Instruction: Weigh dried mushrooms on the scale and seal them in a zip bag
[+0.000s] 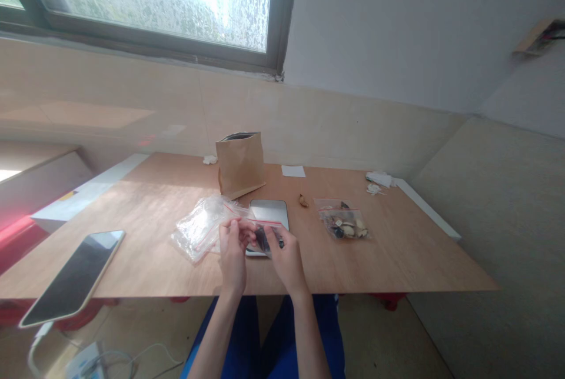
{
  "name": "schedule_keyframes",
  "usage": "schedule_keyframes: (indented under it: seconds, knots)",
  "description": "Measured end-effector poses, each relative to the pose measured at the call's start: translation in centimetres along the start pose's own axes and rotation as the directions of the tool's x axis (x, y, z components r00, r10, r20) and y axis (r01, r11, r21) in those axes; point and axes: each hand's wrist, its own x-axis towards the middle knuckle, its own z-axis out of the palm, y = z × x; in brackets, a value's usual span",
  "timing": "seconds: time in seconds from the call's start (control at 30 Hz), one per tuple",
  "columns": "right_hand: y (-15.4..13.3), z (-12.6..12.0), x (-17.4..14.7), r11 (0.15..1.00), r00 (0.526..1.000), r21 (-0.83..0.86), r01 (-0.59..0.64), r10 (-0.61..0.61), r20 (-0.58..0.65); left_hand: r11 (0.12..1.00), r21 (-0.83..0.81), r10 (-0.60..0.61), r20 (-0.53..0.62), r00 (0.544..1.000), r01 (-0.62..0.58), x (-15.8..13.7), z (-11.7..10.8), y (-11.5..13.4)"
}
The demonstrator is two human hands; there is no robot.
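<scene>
Between my hands is a small clear zip bag [263,240] with a red seal line and dark pieces inside. My right hand [285,252] is closed on its right side, thumb on the front. My left hand [233,249] is at the bag's left edge, fingers curled; its exact hold is partly hidden. Below them lies a flat silver-topped scale-like device [270,209], partly covered by the hands. A pile of empty clear zip bags [200,226] lies to the left. On the right are filled zip bags [346,225] holding pale and dark pieces.
A brown paper bag [241,164] stands open behind the device. A small brown piece [302,200] and a white paper [293,171] lie nearby. At the left edge is a phone [77,276] with a cable. Crumpled white scraps [377,182] sit at the back right.
</scene>
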Motion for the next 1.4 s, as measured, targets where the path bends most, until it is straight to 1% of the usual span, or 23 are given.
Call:
schedule_keyframes:
  seconds: [0.07, 0.13, 0.2, 0.23, 0.27, 0.33, 0.37, 0.4, 0.43, 0.53, 0.6, 0.67, 0.8, 0.9, 1.07, 1.27, 1.4]
  knots:
    - [0.1, -0.5, 0.0, 0.999, 0.999, 0.043, -0.008, 0.01, -0.042, 0.99, 0.135, 0.055, -0.04, 0.998, -0.049, 0.1, -0.4, -0.3]
    - [0.3, -1.0, -0.2, 0.995, 0.998, 0.097, -0.018, 0.023, -0.054, 0.958, 0.275, 0.118, -0.13, 0.984, -0.078, 0.4, -0.9, -0.6]
    - [0.5, -1.4, -0.4, 0.99, 0.997, 0.138, -0.025, 0.034, -0.063, 0.937, 0.342, 0.145, -0.194, 0.97, -0.071, 0.9, -1.6, -0.7]
    - [0.7, -1.5, -0.5, 0.988, 0.997, 0.151, -0.028, 0.038, -0.064, 0.935, 0.348, 0.133, -0.187, 0.973, -0.061, 1.2, -1.9, -0.6]
    - [0.8, -1.7, -0.5, 0.987, 0.997, 0.158, -0.032, 0.043, -0.064, 0.937, 0.345, 0.107, -0.147, 0.983, -0.051, 1.4, -2.2, -0.5]
    - [1.0, -1.8, -0.6, 0.986, 0.995, 0.16, -0.046, 0.059, -0.078, 0.942, 0.335, 0.04, -0.012, 0.999, -0.033, 1.7, -2.7, -0.2]
    - [1.2, -1.9, -0.6, 0.986, 0.994, 0.157, -0.049, 0.064, -0.09, 0.945, 0.326, 0.016, 0.044, 0.999, -0.029, 1.8, -2.9, -0.1]
    - [1.3, -2.0, -0.5, 0.987, 0.992, 0.15, -0.051, 0.067, -0.103, 0.949, 0.314, 0.005, 0.075, 0.997, -0.029, 1.9, -3.0, 0.1]
    - [1.5, -2.1, -0.5, 0.989, 0.991, 0.137, -0.052, 0.068, -0.116, 0.954, 0.297, 0.007, 0.08, 0.997, -0.03, 1.9, -3.1, 0.2]
    - [2.1, -2.6, -0.3, 0.997, 0.986, 0.059, -0.044, 0.053, -0.16, 0.966, 0.256, 0.035, 0.029, 0.999, -0.041, 1.8, -3.3, 0.3]
    - [2.6, -3.0, -0.2, 0.999, 0.979, 0.02, -0.046, 0.049, -0.197, 0.968, 0.247, 0.046, 0.016, 0.999, -0.048, 1.8, -3.3, 0.4]
    - [2.9, -3.2, -0.1, 0.998, 0.969, 0.036, -0.047, 0.054, -0.242, 0.971, 0.232, 0.051, 0.016, 0.999, -0.054, 1.7, -3.2, 0.4]
    - [3.2, -3.3, -0.1, 0.991, 0.944, 0.121, -0.053, 0.089, -0.318, 0.98, 0.193, 0.049, 0.015, 0.999, -0.051, 1.5, -3.0, 0.4]
    - [3.2, -3.4, -0.1, 0.991, 0.942, 0.111, -0.077, 0.109, -0.316, 0.977, 0.208, 0.047, 0.019, 0.999, -0.05, 1.4, -2.9, 0.4]
    - [3.0, -3.6, -0.2, 0.997, 0.949, 0.01, -0.073, 0.073, -0.306, 0.962, 0.259, 0.086, -0.008, 0.996, -0.081, 1.1, -2.9, 0.7]
    - [2.9, -3.3, -0.3, 0.999, 0.937, 0.013, -0.047, 0.049, -0.346, 0.927, 0.357, 0.13, -0.027, 0.991, -0.112, 0.9, -3.2, 0.5]
    - [2.7, -3.2, -0.4, 0.999, 0.929, 0.03, -0.031, 0.039, -0.367, 0.93, 0.343, 0.163, -0.064, 0.985, -0.131, 0.7, -3.0, 0.1]
